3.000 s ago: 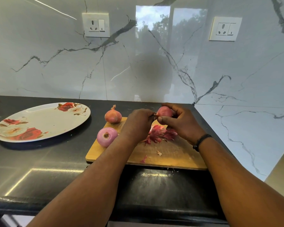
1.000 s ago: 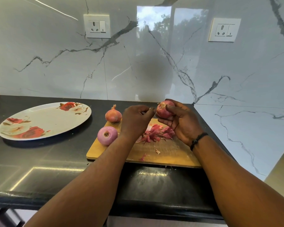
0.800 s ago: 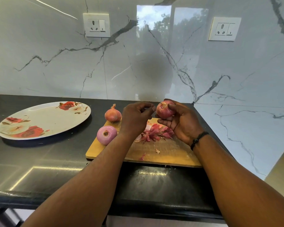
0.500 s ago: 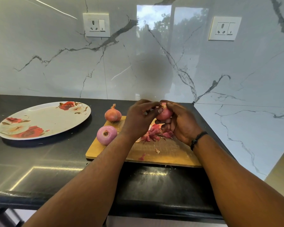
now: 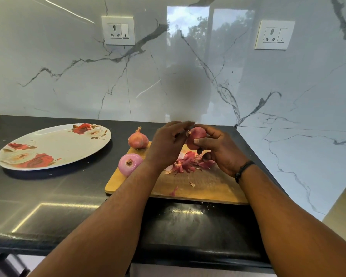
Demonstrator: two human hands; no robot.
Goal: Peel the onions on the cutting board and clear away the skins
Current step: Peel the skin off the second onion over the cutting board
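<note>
Head view, near to far: over the cutting board and skin pile, right hand cups the onion while left hand seemingly pinches its tip, though blurred; a hard tug might scatter skins onto the counter.

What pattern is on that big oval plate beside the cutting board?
The plate is white with red roses and brownish leaves around its rim, seen clearly in the head view.

single head view, looking forward and down, close over the counter, edges probably wide-angle warped
</note>
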